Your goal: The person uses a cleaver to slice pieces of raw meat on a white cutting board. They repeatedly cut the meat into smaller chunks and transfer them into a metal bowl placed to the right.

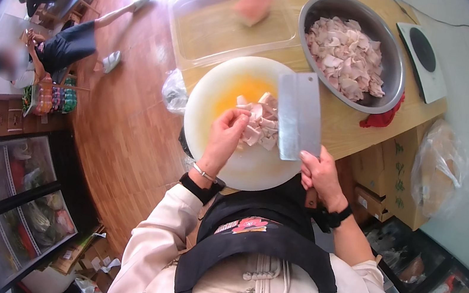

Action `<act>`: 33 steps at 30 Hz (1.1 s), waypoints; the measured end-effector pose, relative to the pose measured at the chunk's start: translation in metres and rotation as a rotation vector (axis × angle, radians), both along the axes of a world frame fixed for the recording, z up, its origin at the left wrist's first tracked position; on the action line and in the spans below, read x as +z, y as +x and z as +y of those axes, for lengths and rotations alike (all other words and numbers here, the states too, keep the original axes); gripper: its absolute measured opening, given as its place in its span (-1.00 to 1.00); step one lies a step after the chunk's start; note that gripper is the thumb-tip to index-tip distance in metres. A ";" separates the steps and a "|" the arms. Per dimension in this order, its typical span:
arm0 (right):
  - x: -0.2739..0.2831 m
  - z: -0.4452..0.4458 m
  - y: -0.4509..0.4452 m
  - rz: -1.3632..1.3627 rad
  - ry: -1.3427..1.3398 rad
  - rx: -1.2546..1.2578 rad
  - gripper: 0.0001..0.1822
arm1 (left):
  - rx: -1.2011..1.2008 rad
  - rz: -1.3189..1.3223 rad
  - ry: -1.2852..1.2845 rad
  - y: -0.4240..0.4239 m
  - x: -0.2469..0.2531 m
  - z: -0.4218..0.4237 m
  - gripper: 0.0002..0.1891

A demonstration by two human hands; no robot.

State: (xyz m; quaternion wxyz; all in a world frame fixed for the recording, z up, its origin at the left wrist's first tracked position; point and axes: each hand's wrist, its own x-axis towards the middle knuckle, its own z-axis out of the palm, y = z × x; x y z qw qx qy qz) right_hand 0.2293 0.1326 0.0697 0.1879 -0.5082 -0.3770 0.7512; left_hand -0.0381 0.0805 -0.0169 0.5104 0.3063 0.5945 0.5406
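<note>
My right hand [321,173] grips a wide steel cleaver [299,115] by its wooden handle. The blade's flat side faces up, over the right part of a round white cutting board [214,98]. Pale pink cut meat pieces [262,125] lie in a small pile on the board, left of the blade. At the pile's left edge is my left hand [228,130], its thumb and fingers curled together. Whether a piece is pinched in those fingers is not visible. An orange-yellow stain marks the board behind the pile.
A large steel bowl [395,74] of cut meat stands at the back right, over a red cloth [384,118]. Behind the board sits a clear plastic tub [196,37] with a pink piece [252,7]. Beyond are a white hotplate [437,80] and a seated person [68,47].
</note>
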 end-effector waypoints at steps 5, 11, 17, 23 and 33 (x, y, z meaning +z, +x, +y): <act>-0.002 -0.026 0.064 -0.187 0.051 0.000 -0.86 | -0.012 1.196 0.168 -0.001 0.003 0.034 -0.55; -0.024 -0.073 0.100 -0.279 -0.008 -0.006 -0.72 | -0.137 1.252 -0.075 0.033 0.019 0.055 -0.32; -0.062 -0.085 0.069 -0.169 0.032 0.044 -0.70 | -0.071 1.223 -0.113 0.053 0.005 0.028 -0.44; -0.080 -0.067 0.021 -0.201 0.173 0.217 -0.63 | 0.008 1.203 0.104 0.040 -0.001 -0.010 -0.37; -0.074 -0.061 -0.030 -0.001 0.054 0.371 -0.61 | 0.343 0.933 0.223 0.046 -0.018 -0.027 -0.38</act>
